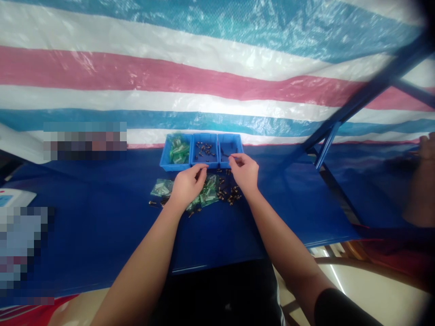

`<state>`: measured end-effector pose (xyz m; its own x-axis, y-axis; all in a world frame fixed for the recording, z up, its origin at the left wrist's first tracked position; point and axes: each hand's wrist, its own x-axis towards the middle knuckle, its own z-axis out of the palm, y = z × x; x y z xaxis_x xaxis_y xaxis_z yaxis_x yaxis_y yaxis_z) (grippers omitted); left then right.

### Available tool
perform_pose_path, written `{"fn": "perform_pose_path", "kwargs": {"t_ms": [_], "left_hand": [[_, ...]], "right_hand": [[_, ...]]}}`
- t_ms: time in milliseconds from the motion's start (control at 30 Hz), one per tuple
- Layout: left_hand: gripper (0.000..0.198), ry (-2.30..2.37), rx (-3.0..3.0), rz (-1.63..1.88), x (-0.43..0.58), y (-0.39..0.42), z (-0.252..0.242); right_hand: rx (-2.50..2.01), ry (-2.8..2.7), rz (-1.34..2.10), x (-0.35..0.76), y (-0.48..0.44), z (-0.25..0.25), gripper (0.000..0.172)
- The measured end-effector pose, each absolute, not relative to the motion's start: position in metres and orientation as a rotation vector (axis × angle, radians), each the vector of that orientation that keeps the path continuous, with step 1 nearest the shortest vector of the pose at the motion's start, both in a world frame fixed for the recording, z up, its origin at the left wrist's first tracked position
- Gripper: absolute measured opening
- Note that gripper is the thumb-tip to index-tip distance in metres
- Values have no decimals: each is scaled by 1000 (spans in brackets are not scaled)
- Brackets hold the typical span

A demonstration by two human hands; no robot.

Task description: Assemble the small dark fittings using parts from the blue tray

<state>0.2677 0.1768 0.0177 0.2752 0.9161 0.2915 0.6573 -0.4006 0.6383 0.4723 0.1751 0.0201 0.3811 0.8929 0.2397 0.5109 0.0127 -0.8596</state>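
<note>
My left hand [187,184] is at the front edge of the middle blue bin [205,165], thumb and fingers pinched together; anything between them is too small to make out. My right hand [246,172] reaches over the front of the right blue bin [242,146], its fingertips pinched beside a thin dark piece that I cannot identify. Small brass-and-dark screw-like parts [204,148] lie in the middle bin. Green-tinted plastic packets [179,150] fill the left blue bin [164,158]. Below the hands lie more packets [209,194] and loose screw-like parts [234,195].
The bins stand in a row at the back of the blue table [112,226], against a striped plastic sheet [204,77]. A blue metal frame [356,99] rises at the right. Another person's arm [423,185] shows at the far right. A white device [18,198] sits at left.
</note>
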Motion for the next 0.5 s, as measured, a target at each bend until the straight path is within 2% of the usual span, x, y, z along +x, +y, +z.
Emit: {"fn": "perform_pose_path", "kwargs": {"t_ms": [500], "left_hand": [[37,1419,2171,902,267,177,16]], "right_hand": [[-1608,-1303,537,471,175,19,31]]}}
